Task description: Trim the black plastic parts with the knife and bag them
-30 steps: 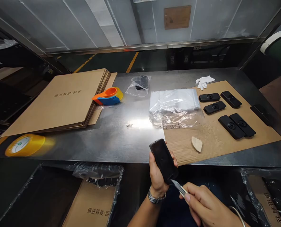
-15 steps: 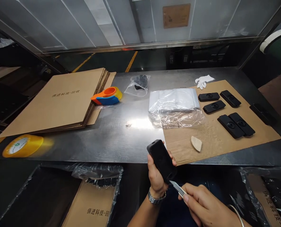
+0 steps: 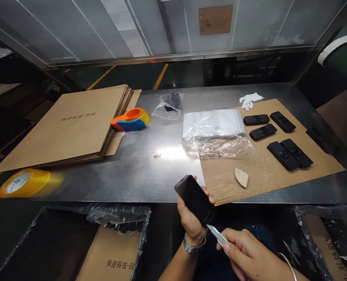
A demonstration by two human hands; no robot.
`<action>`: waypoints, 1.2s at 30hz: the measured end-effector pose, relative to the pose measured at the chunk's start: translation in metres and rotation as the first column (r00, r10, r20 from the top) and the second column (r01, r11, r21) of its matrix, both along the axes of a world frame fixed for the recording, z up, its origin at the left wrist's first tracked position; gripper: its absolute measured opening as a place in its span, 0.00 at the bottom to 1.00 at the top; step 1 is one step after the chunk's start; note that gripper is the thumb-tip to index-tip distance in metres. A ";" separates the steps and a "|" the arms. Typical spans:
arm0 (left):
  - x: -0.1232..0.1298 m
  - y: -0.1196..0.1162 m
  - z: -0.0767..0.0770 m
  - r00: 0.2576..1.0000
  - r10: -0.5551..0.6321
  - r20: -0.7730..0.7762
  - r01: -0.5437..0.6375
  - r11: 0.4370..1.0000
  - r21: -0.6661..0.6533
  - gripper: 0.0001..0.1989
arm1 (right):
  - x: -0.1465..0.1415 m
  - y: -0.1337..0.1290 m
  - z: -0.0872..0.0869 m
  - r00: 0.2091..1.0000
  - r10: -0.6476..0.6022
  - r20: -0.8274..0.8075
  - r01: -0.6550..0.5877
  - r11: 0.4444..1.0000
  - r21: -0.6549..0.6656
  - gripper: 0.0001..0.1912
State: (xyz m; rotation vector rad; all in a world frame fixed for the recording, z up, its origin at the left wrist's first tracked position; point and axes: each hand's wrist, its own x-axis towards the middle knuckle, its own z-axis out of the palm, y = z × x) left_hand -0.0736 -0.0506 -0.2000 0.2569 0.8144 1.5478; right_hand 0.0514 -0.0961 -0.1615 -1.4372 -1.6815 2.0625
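My left hand (image 3: 192, 224) is wrapped round a black rectangular plastic case (image 3: 195, 198), held tilted just off the table's front edge. In my right hand (image 3: 246, 251) is a utility knife (image 3: 218, 235), its blade pointing up and left. The blade tip is at the lower end of the case; whether it touches cannot be made out. Several similar black parts (image 3: 284, 155), each with a round raised centre, lie on the cardboard sheet (image 3: 264, 185) to the right. A small beige wedge-shaped piece (image 3: 241, 178) lies on that sheet, nearer to my hands.
A stack of flat cardboard (image 3: 59, 132) is at the left, beside an orange and blue tape dispenser (image 3: 129, 119) and a yellow tape roll (image 3: 24, 182). Clear plastic bags (image 3: 214, 125) and a white glove (image 3: 250, 100) lie farther back. Plastic-lined boxes (image 3: 117, 242) stand below the table edge.
The black case has tilted further to the left in my left hand. The knife has shifted slightly left with it, its tip still by the lower end.
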 end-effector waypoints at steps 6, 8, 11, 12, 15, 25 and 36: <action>0.000 0.002 0.002 0.994 0.107 0.027 -0.107 0.994 -0.016 0.25 | 0.003 -0.002 0.002 0.999 -0.037 0.037 0.029 0.981 0.191 0.16; -0.001 0.002 0.001 0.990 0.144 0.017 -0.143 0.990 -0.004 0.25 | 0.005 -0.004 0.006 0.993 -0.041 0.107 0.002 0.941 0.339 0.16; -0.001 0.002 0.001 0.984 0.177 -0.003 -0.177 0.984 0.009 0.26 | 0.006 -0.007 0.010 0.979 -0.016 0.201 -0.092 0.852 0.515 0.14; -0.001 0.003 0.001 0.983 0.185 -0.010 -0.185 0.983 0.010 0.26 | 0.006 -0.008 0.009 0.974 -0.010 0.225 -0.121 0.821 0.558 0.14; -0.001 0.003 0.001 0.977 0.211 -0.026 -0.211 0.977 0.005 0.27 | 0.003 -0.010 0.002 0.958 0.018 0.286 -0.215 0.706 0.675 0.15; -0.002 0.005 0.001 0.885 0.450 -0.116 -0.438 0.891 0.117 0.27 | -0.006 -0.014 -0.011 0.887 -0.185 0.422 -0.380 0.225 0.897 0.20; 0.000 0.000 0.008 0.852 0.494 -0.170 -0.455 0.862 0.226 0.25 | -0.008 -0.016 -0.018 0.866 -0.216 0.451 -0.434 0.125 0.892 0.19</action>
